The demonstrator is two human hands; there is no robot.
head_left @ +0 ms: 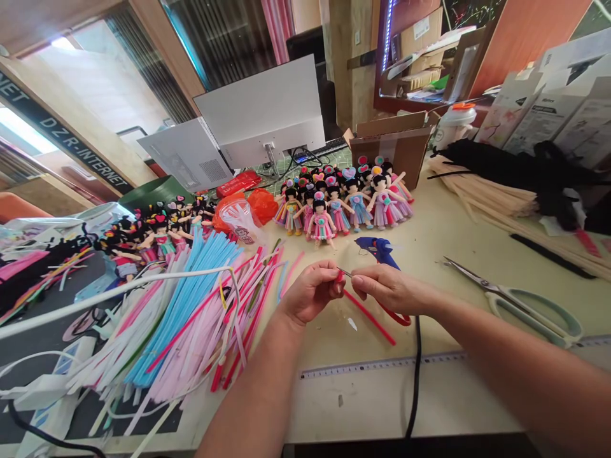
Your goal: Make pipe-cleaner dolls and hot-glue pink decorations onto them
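Near the middle of the table, my left hand [315, 289] is closed, its fingertips pinching a small red piece [340, 276]. A red pipe cleaner [370, 317] slants down to the right from beside those fingers; whether it joins the pinched piece I cannot tell. My right hand [384, 289] is wrapped round a red-handled tool [403, 319] with a thin metal tip, which meets the red piece. Its kind is mostly hidden by the hand. Just beyond my right hand lies a blue glue gun [379, 248]. Large scissors [515, 302] with pale handles rest to the right, blades partly apart.
Finished dolls [322, 222] stand grouped before a cardboard box [391, 143]. Bundled pipe cleaners [191, 318] cover the left, crossed by a white cable [119, 280]. A measuring tape [382, 365] runs along the front, with a black cord [416, 381] over it. A monitor [262, 108] stands behind.
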